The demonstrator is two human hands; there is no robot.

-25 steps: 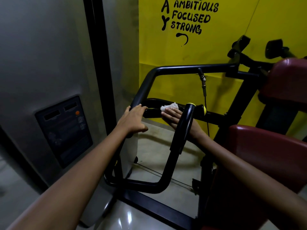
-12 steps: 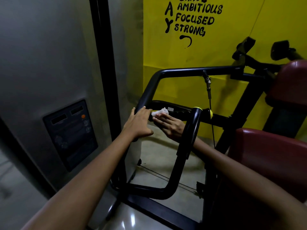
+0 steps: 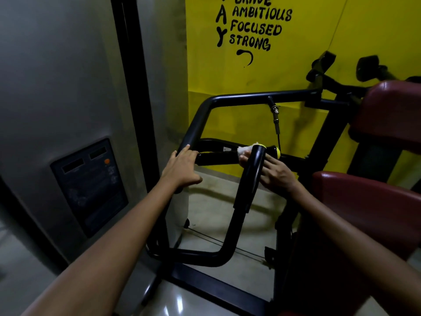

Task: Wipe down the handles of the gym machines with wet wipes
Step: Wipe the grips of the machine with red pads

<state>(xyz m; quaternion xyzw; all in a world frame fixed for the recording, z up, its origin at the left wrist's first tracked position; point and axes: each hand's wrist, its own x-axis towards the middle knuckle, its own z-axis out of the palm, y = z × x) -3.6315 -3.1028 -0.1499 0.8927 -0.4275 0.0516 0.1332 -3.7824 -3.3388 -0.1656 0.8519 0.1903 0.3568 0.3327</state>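
So you're pressing the wet wipe (image 3: 245,150) against the horizontal handle (image 3: 217,157) with your right hand (image 3: 274,173), fingers reaching in from behind the upright grip (image 3: 251,179) of the black machine frame (image 3: 262,96), and honestly I can't tell how tightly those fingers are curling because the upright bar is covering most of them; they look like they're pinching the wipe onto the bar more than wrapping it. The wipe is sitting at the right end of that handle, just beside the yellow end cap (image 3: 276,152), bunched into a small white wad. It's going to be soft, light and limp, so I'd guess it's folding over on itself rather than lying flat, and a damp one is probably sliding easily on that smooth dark grip. I'd be wrapping it round the bar with thumb under and fingers over, so you're getting the whole circumference. Your left hand (image 3: 182,171) is resting on the bend of the frame at the handle's left end, fingers draped over the tube with nothing else in it, just steadying things. The handle itself is looking like a glossy black tube, stiff and fixed, so you're free to lean on it without worrying
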